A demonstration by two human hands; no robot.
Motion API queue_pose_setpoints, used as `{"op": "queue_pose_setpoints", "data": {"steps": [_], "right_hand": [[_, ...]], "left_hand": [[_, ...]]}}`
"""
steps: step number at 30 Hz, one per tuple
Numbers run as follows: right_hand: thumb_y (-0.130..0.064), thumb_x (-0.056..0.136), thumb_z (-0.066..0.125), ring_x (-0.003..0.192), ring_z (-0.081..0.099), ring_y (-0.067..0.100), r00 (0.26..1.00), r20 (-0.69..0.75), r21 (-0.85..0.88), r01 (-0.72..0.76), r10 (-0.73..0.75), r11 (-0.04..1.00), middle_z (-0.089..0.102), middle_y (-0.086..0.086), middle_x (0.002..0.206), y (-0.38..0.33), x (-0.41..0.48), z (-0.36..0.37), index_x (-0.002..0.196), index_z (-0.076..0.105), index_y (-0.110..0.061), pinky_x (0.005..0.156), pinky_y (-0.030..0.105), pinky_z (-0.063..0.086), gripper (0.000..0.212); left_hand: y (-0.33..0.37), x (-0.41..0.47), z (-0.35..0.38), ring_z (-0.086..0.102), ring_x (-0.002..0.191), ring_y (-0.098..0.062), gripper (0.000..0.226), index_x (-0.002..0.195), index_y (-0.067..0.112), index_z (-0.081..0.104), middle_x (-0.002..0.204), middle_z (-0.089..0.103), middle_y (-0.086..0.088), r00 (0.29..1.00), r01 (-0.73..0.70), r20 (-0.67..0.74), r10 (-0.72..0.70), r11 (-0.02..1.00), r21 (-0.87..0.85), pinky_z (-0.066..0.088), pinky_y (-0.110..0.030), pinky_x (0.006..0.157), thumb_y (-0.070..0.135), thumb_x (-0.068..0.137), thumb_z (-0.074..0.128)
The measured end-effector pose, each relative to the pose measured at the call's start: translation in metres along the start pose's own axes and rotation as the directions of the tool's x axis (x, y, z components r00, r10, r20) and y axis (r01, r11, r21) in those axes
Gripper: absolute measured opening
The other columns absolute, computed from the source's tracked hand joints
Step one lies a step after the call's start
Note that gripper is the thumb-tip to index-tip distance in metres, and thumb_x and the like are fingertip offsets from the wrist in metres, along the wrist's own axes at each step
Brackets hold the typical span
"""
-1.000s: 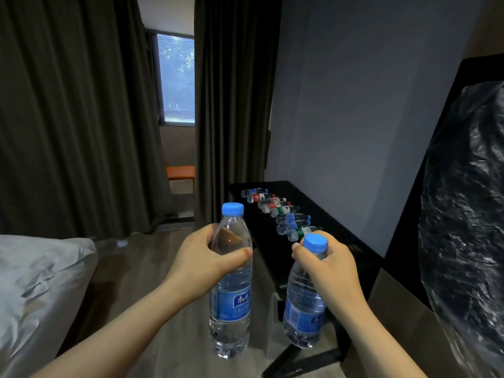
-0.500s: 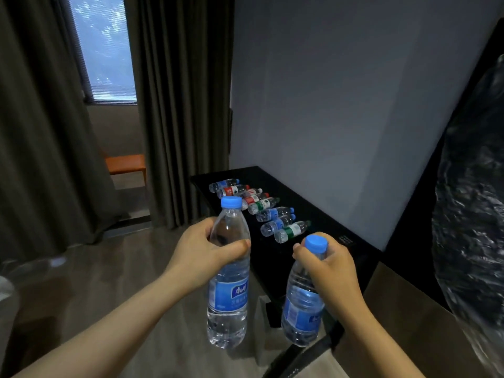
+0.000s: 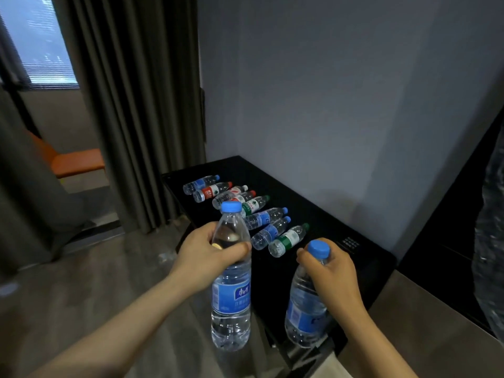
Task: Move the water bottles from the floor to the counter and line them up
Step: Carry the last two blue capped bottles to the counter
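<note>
Water bottles (image 3: 231, 296) gripped upright, one in the left hand (image 3: 207, 257), one in the right hand (image 3: 331, 271), beside the counter (image 3: 327, 214); a clumsy set-down could send the lying row (image 3: 261, 218) on it rolling!

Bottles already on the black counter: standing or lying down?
Lying down. The bottles rest on their sides in a row on the counter, caps pointing toward the wall; none stands upright.

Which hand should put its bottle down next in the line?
Probably the right hand. It grips the right bottle by the neck over the black counter, near the green-labelled bottle ending the row. The left hand and the left bottle are further left, by the counter's front edge.
</note>
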State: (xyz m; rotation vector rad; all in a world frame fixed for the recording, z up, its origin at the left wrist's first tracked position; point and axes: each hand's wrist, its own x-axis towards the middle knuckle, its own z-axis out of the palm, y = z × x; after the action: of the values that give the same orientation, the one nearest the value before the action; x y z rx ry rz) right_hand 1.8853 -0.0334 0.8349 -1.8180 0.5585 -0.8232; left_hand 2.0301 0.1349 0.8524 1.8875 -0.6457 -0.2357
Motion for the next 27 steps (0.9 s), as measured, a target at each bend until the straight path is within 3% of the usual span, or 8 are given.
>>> {"op": "queue_pose_setpoints", "data": {"steps": [3, 10, 16, 22, 27], "right_hand": [[-0.012, 0.080, 0.067, 0.048, 0.046, 0.001, 0.999, -0.013, -0.012, -0.043, 0.043, 0.999, 0.055, -0.010, 0.053, 0.016, 0.029, 0.008, 0.066, 0.055, -0.015, 0.047, 0.013, 0.039, 0.019], [-0.013, 0.081, 0.067, 0.053, 0.047, 0.004, 0.986, -0.080, -0.055, -0.148, 0.143, 0.988, 0.055, -0.001, 0.060, 0.057, 0.085, 0.027, 0.073, 0.056, -0.006, 0.049, 0.015, 0.040, 0.015], [-0.009, 0.082, 0.067, 0.051, 0.048, 0.001, 0.958, -0.205, -0.089, -0.223, 0.201, 0.971, 0.056, -0.001, 0.061, 0.087, 0.125, 0.049, 0.072, 0.058, -0.007, 0.049, 0.013, 0.041, 0.014], [-0.011, 0.082, 0.067, 0.047, 0.046, -0.001, 0.887, -0.357, -0.118, -0.354, 0.293, 0.928, 0.054, -0.007, 0.053, 0.120, 0.141, 0.066, 0.072, 0.057, -0.009, 0.046, 0.011, 0.038, 0.014], [-0.009, 0.082, 0.067, 0.052, 0.051, 0.005, 0.812, -0.444, -0.094, -0.463, 0.379, 0.882, 0.057, 0.004, 0.059, 0.147, 0.145, 0.065, 0.075, 0.059, -0.008, 0.051, 0.019, 0.042, 0.011]], "left_hand": [[-0.011, 0.036, 0.008, 0.067, 0.063, -0.005, 0.036, 0.073, 0.031, 0.063, 0.072, 0.071, 0.009, 0.999, 0.023, 0.022, -0.023, 1.000, 0.011, 0.053, -0.032, 0.064, 0.056, 0.049, 0.070], [-0.037, 0.117, 0.028, 0.062, 0.059, 0.002, 0.033, 0.072, 0.029, 0.064, 0.068, 0.069, 0.013, 0.985, 0.068, 0.159, -0.065, 0.998, -0.014, 0.044, -0.022, 0.059, 0.053, 0.049, 0.072], [-0.068, 0.195, 0.046, 0.065, 0.067, 0.002, 0.017, 0.078, 0.026, 0.068, 0.076, 0.071, 0.014, 0.944, 0.067, 0.326, -0.047, 0.996, -0.052, 0.044, -0.020, 0.063, 0.031, 0.070, 0.081], [-0.095, 0.258, 0.073, 0.064, 0.067, 0.001, 0.020, 0.075, 0.026, 0.065, 0.073, 0.070, 0.014, 0.882, 0.101, 0.461, -0.092, 0.995, 0.005, 0.044, -0.021, 0.060, 0.038, 0.067, 0.079], [-0.114, 0.279, 0.105, 0.067, 0.068, -0.001, 0.022, 0.076, 0.025, 0.067, 0.073, 0.071, 0.013, 0.822, 0.154, 0.550, -0.147, 0.987, 0.032, 0.047, -0.023, 0.062, 0.041, 0.065, 0.078]]}}
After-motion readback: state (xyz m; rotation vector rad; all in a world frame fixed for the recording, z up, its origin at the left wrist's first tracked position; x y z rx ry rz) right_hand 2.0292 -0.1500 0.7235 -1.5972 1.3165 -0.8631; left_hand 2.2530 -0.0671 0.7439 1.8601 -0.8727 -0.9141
